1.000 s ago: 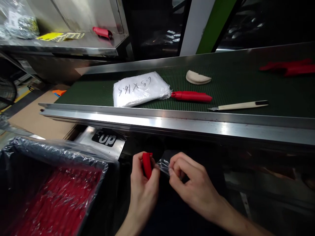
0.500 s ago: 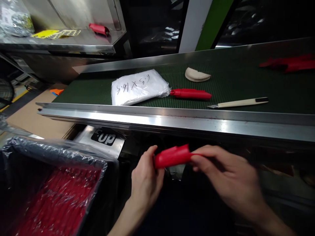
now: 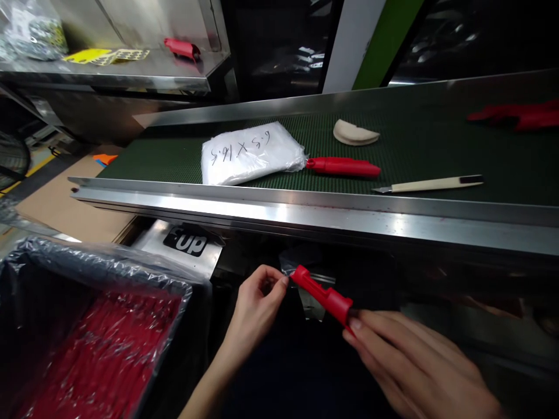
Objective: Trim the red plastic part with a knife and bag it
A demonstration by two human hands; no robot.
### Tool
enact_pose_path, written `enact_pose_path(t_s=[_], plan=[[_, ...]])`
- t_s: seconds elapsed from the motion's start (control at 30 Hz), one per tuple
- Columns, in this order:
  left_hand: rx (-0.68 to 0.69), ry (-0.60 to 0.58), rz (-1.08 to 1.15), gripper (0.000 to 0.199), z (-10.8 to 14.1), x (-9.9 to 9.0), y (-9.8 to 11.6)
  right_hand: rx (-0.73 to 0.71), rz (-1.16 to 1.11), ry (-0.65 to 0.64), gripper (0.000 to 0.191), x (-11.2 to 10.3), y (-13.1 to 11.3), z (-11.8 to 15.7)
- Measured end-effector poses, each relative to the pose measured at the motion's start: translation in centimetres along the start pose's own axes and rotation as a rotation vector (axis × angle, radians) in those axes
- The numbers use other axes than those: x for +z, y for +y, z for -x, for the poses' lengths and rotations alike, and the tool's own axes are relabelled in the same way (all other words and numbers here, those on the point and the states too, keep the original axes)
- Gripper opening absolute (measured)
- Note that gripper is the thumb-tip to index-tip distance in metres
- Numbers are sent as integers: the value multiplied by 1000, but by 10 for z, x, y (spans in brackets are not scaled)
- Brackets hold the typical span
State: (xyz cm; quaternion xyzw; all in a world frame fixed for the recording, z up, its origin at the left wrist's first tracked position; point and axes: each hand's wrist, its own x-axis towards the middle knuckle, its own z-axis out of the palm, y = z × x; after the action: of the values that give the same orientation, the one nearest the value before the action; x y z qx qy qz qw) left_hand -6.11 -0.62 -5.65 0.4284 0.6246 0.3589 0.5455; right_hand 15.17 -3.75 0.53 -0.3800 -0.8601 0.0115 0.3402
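My right hand (image 3: 410, 355) grips the lower right end of a red plastic part (image 3: 325, 295), a hollow, tube-like piece with a cutout along its side. The part is tilted, its far end pointing up and left. Thumb and forefinger of my left hand (image 3: 261, 297) are pinched on the edge of what looks like a clear plastic bag (image 3: 301, 257), right at the part's far end. Much of the bag is hard to see against the dark background. Both hands are below the near rail of the conveyor belt.
On the green conveyor belt (image 3: 166, 152) lie a white plastic-wrapped packet (image 3: 251, 154) with handwriting, a red part (image 3: 345, 167), a folded cream pad (image 3: 354, 133), a craft knife (image 3: 437, 184) and more red pieces (image 3: 519, 114). A lined bin (image 3: 186, 308) at left holds bagged red parts.
My left hand has let go of the red part and now pinches the clear bag. The part has turned, its far end rising, while my right hand has moved lower with it.
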Motion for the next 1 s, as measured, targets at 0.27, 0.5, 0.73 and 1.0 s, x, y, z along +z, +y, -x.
enact_pose_path(t_s=[0.27,0.5,0.73,1.0], plan=[[181,-52,-120,24,13,0,-4,-239,-114,-273,24,12,19,26],[479,36,-351,19,30,10,-15,-39,-73,-85,19,35,6,22],[633,171,-376,17,44,22,-25,585,-295,195,14,73,-27,30],[846,194,-720,11,54,2,-6,-139,-354,-304,40,58,17,15]])
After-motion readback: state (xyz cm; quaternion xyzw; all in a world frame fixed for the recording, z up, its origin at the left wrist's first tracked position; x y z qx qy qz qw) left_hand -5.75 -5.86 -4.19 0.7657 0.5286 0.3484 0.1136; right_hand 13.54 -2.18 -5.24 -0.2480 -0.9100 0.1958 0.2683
